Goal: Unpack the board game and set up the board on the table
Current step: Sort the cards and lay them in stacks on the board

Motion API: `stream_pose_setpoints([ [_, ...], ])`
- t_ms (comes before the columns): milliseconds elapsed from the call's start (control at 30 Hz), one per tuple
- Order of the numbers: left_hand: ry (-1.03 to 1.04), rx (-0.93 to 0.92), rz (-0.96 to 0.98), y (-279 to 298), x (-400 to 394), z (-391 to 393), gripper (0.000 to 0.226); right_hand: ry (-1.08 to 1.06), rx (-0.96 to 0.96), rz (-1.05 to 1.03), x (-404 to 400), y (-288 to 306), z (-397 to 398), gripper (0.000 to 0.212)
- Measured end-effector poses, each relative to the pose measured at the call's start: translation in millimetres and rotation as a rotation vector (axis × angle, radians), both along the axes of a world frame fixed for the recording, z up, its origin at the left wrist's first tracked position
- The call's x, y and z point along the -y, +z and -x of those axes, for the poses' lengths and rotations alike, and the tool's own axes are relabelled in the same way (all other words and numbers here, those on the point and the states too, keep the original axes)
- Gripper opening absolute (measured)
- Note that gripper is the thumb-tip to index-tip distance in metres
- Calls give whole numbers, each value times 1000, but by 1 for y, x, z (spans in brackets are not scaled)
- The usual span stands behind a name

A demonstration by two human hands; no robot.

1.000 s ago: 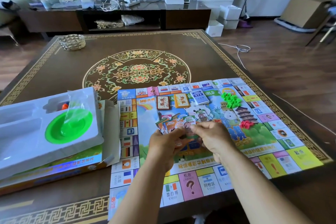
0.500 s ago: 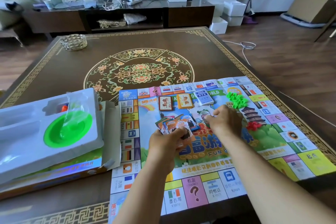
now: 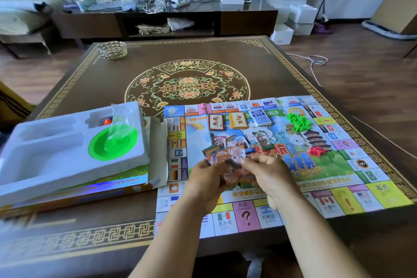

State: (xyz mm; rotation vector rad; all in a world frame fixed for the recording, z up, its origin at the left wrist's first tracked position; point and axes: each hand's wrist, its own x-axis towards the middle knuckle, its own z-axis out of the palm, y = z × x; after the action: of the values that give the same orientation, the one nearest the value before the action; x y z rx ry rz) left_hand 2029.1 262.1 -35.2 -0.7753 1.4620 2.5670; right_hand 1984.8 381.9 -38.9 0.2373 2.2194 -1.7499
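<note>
The colourful game board [image 3: 352, 189] lies flat on the table's near right part. My left hand [image 3: 206, 181] holds a fanned stack of small play-money notes [image 3: 222, 157] above the board's middle. My right hand [image 3: 268, 174] meets it and pinches one note at the front of the fan. On the board lie a green note [image 3: 262, 140], several other notes [image 3: 234, 141], three card decks, brown [image 3: 216, 122], orange [image 3: 238, 121] and blue [image 3: 260, 117], a heap of green houses [image 3: 299, 121] and red pieces [image 3: 318, 151].
The white plastic box insert [image 3: 45, 158] with a green dish [image 3: 112, 143] rests on the game box [image 3: 90, 194] at the left. A woven basket [image 3: 112, 50] stands at the table's far left. A low cabinet stands behind the table, with a cable on the floor at right.
My right hand laid a green note on the board further back, then came back to the fan in my left hand and took hold of another note. The view shifted slightly.
</note>
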Motion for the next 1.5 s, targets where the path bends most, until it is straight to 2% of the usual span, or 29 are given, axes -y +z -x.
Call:
stream_pose_setpoints([
  [167, 79, 46, 120, -2, 9, -13, 14, -8, 54, 47, 9, -4, -18, 15],
  [300, 134, 83, 184, -6, 13, -18, 18, 15, 52, 40, 19, -7, -29, 12],
  [433, 155, 99, 154, -8, 15, -21, 24, 8, 33, 42, 24, -10, -33, 12],
  [533, 134, 106, 135, -9, 14, -22, 14, 3, 33, 65, 24, -9, -34, 19],
  [667, 113, 124, 132, -9, 14, -21, 15, 18, 29, 17, 26, -9, -34, 13],
  [800, 189, 160, 90, -12, 20, -15, 20, -11, -114, -272, 24, -11, -16, 11],
  [967, 195, 167, 84, -17, 26, -11, 25, 55, -193, -645, 30, -17, -10, 12],
  [1133, 115, 150, -32, -10, 27, -11, 17, 118, -294, -842, 30, -25, -12, 27],
  [1200, 84, 135, -47, -9, 27, -13, 20, 80, -337, -759, 27, -22, -14, 28],
  [1233, 71, 124, -30, -8, 27, -14, 22, 69, -340, -641, 27, -20, -15, 26],
  [1300, 60, 113, 27, -9, 27, -14, 22, 97, -253, -365, 28, -12, -20, 27],
  [1367, 59, 115, 87, -10, 25, -14, 20, 133, -170, -189, 30, -7, -26, 23],
  [1433, 64, 115, 117, -11, 24, -13, 17, 129, -132, -135, 30, -8, -28, 15],
  [1500, 61, 111, 132, -12, 23, -13, 13, 124, -123, -139, 30, -9, -27, 16],
])
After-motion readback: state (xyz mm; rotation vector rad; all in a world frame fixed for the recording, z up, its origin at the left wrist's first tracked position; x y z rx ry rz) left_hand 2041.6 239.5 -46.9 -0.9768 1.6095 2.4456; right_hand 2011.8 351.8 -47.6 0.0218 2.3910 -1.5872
